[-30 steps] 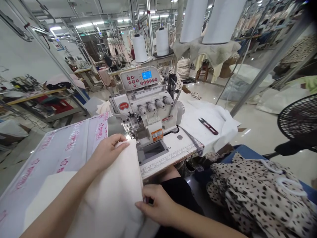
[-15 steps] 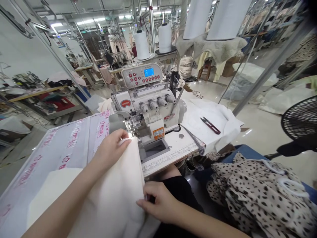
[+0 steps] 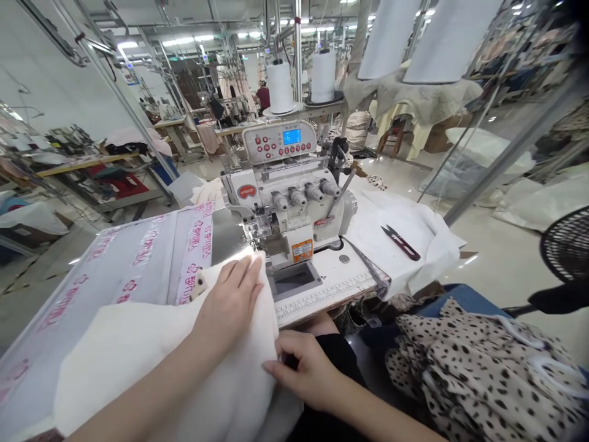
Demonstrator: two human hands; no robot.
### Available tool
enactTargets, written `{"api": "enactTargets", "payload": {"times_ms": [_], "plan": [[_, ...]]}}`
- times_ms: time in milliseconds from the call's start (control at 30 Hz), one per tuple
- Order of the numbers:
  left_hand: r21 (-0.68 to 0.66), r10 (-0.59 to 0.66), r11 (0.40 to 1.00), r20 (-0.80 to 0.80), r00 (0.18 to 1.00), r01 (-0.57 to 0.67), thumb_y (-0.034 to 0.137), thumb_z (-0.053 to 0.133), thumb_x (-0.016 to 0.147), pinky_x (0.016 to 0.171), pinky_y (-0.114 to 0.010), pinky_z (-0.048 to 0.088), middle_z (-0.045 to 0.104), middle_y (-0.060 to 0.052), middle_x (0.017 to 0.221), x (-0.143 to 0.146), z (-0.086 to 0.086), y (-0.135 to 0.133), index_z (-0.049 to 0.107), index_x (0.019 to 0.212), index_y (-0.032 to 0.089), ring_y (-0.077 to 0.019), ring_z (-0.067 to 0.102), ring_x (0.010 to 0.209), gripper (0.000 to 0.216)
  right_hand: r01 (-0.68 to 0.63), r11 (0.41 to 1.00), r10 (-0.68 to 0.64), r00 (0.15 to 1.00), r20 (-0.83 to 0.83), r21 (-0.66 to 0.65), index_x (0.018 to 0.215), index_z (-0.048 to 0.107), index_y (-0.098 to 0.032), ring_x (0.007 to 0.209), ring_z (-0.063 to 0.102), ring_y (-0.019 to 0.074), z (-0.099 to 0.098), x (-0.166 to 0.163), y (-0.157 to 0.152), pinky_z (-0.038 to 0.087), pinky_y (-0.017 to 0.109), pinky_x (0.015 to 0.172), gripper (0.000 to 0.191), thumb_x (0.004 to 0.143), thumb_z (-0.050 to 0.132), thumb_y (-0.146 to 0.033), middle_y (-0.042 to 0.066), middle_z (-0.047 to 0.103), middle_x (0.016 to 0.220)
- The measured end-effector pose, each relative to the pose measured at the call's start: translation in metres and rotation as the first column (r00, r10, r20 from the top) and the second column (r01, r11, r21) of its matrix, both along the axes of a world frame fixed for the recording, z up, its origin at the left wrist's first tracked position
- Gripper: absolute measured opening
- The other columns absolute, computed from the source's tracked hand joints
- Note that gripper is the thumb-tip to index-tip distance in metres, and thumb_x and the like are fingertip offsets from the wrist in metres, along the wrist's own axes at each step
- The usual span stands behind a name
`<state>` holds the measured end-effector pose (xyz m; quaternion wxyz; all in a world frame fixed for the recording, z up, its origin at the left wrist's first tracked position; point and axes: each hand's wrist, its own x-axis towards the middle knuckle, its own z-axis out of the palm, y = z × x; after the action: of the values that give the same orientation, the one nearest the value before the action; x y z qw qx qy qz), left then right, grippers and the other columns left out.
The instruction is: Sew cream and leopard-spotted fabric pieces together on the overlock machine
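Observation:
A cream fabric piece [image 3: 138,362] lies across the sewing table in front of a white overlock machine [image 3: 289,209]. My left hand [image 3: 230,301] lies flat on the fabric, fingers stretched out, fingertips close to the presser foot. My right hand [image 3: 304,368] pinches the fabric's right edge at the table's front edge. A small spotted scrap [image 3: 199,283] peeks out just left of my left hand.
Red-handled thread snips [image 3: 401,242] lie on white cloth [image 3: 414,227] right of the machine. A heap of spotted fabric [image 3: 483,368] sits at lower right. Thread cones [image 3: 280,87] stand behind the machine. A black fan [image 3: 565,245] is at far right. Other workstations fill the background.
My left hand went from gripping the fabric's top corner to lying flat on it. The fabric edge now reaches the presser foot. The view shifted slightly left.

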<state>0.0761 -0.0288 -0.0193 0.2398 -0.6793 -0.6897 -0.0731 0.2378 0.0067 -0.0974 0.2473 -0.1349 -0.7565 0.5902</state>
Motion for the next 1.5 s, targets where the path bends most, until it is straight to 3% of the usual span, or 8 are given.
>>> {"api": "enactTargets", "payload": {"times_ms": [233, 400, 567, 733, 900, 1067, 1333, 1500], "plan": [[-0.04, 0.016, 0.999, 0.103, 0.995, -0.012, 0.025, 0.035, 0.09, 0.093, -0.038, 0.042, 0.053, -0.012, 0.117, -0.005, 0.005, 0.012, 0.048, 0.122, 0.009, -0.0232, 0.044, 0.106, 0.038, 0.026, 0.999, -0.028, 0.999, 0.04, 0.04, 0.058, 0.036, -0.018, 0.056, 0.038, 0.0099, 0.006, 0.0, 0.014, 0.03, 0.022, 0.054, 0.029, 0.077, 0.056, -0.029, -0.003, 0.04, 0.058], [0.007, 0.01, 1.0, 0.091, 0.996, -0.011, 0.026, 0.038, 0.089, 0.09, -0.038, 0.043, 0.053, -0.013, 0.114, -0.011, 0.001, 0.021, 0.048, 0.124, 0.01, -0.0238, 0.045, 0.105, 0.04, 0.043, 0.998, -0.046, 0.997, 0.068, 0.056, 0.057, 0.037, -0.017, 0.058, 0.038, 0.0094, 0.012, -0.003, 0.025, 0.03, 0.021, 0.054, 0.029, 0.075, 0.059, -0.026, -0.004, 0.041, 0.058], [0.01, -0.007, 1.0, 0.152, 0.988, 0.005, 0.029, 0.04, 0.088, 0.091, -0.04, 0.042, 0.053, -0.014, 0.115, -0.015, 0.003, 0.019, 0.051, 0.122, 0.013, -0.0254, 0.046, 0.106, 0.039, 0.02, 0.999, -0.013, 0.989, 0.147, -0.046, 0.061, 0.045, -0.016, 0.056, 0.038, 0.0085, 0.016, -0.004, 0.03, 0.03, 0.019, 0.054, 0.022, 0.069, 0.065, -0.018, -0.005, 0.041, 0.058], [0.055, -0.01, 0.998, 0.533, 0.846, -0.022, 0.031, 0.042, 0.087, 0.084, -0.028, 0.044, 0.056, -0.003, 0.112, -0.021, 0.014, 0.005, 0.06, 0.095, 0.021, -0.0157, 0.054, 0.099, 0.022, -0.11, 0.972, 0.144, 0.976, 0.16, -0.205, 0.072, 0.056, -0.015, 0.056, 0.035, 0.008, 0.017, 0.012, 0.041, 0.028, 0.018, 0.051, 0.013, 0.07, 0.067, -0.023, -0.006, 0.039, 0.059], [0.018, 0.042, 0.997, 0.671, 0.741, -0.074, 0.032, 0.045, 0.084, 0.079, -0.025, 0.042, 0.057, 0.001, 0.106, -0.022, 0.018, 0.006, 0.058, 0.08, 0.022, -0.0133, 0.055, 0.094, 0.017, -0.223, 0.956, 0.24, 0.968, 0.071, -0.191, 0.059, 0.05, -0.014, 0.057, 0.037, 0.0085, 0.017, 0.024, 0.045, 0.029, 0.02, 0.052, 0.029, 0.074, 0.065, -0.033, -0.004, 0.04, 0.057], [-0.016, 0.069, 0.996, 0.717, 0.693, -0.083, 0.032, 0.041, 0.085, 0.083, -0.028, 0.038, 0.057, 0.001, 0.103, -0.032, 0.024, 0.019, 0.053, 0.079, 0.021, -0.0145, 0.053, 0.095, 0.017, -0.186, 0.979, 0.185, 0.982, -0.026, -0.085, 0.052, 0.043, -0.014, 0.058, 0.04, 0.0086, 0.013, 0.016, 0.042, 0.03, 0.02, 0.053, 0.038, 0.076, 0.063, -0.035, -0.003, 0.041, 0.058], [-0.107, 0.228, 0.97, 0.702, 0.674, -0.217, 0.033, 0.035, 0.084, 0.077, -0.033, 0.04, 0.061, -0.002, 0.09, -0.056, 0.03, 0.044, 0.05, 0.084, 0.02, -0.0186, 0.054, 0.082, 0.019, -0.087, 0.992, 0.085, 0.996, -0.026, -0.09, 0.054, 0.043, -0.015, 0.062, 0.04, 0.0094, 0.01, 0.0, 0.055, 0.03, 0.021, 0.056, 0.037, 0.076, 0.064, -0.037, -0.002, 0.04, 0.066], [-0.054, 0.198, 0.971, 0.725, 0.659, -0.233, 0.027, 0.035, 0.079, 0.074, -0.032, 0.042, 0.061, -0.004, 0.084, -0.07, 0.032, 0.063, 0.05, 0.081, 0.018, -0.0196, 0.055, 0.079, 0.017, -0.048, 0.997, 0.043, 0.996, -0.072, -0.068, 0.058, 0.049, -0.015, 0.065, 0.043, 0.0104, 0.016, -0.012, 0.062, 0.032, 0.022, 0.06, 0.029, 0.077, 0.063, -0.033, -0.002, 0.044, 0.067]]}}
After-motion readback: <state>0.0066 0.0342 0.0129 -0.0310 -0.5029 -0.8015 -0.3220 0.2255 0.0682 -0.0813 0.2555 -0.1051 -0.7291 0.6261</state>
